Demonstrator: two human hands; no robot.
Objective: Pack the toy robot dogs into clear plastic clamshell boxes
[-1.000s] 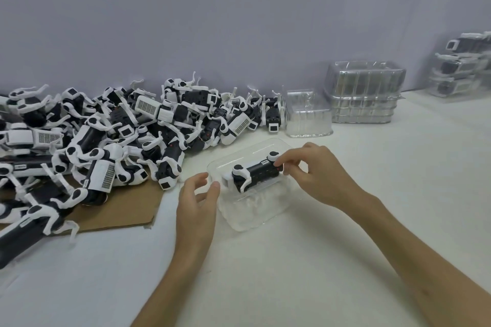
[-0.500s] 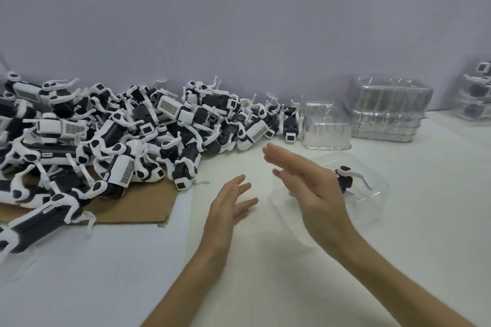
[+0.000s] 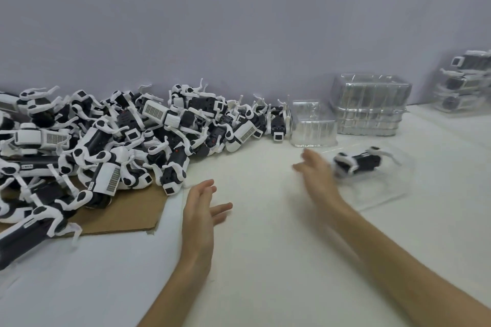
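Observation:
A big pile of black-and-white toy robot dogs (image 3: 111, 141) covers the left of the white table. One toy dog (image 3: 358, 162) lies inside a clear clamshell box (image 3: 382, 191) at the right. My right hand (image 3: 318, 175), blurred, hovers just left of that box with straight fingers and holds nothing. My left hand (image 3: 199, 210) floats over the table centre, fingers straight and spread, empty.
A brown cardboard sheet (image 3: 127, 212) lies under the pile's near edge. One empty clear box (image 3: 312, 125) stands behind, beside a stack of empty boxes (image 3: 369, 106). Packed boxes (image 3: 467, 82) are stacked at the far right. A grey wall backs the table.
My right hand let go of the dog in the box; the box with the dog now lies further right. Both hands opened and lifted. The camera view shifted left.

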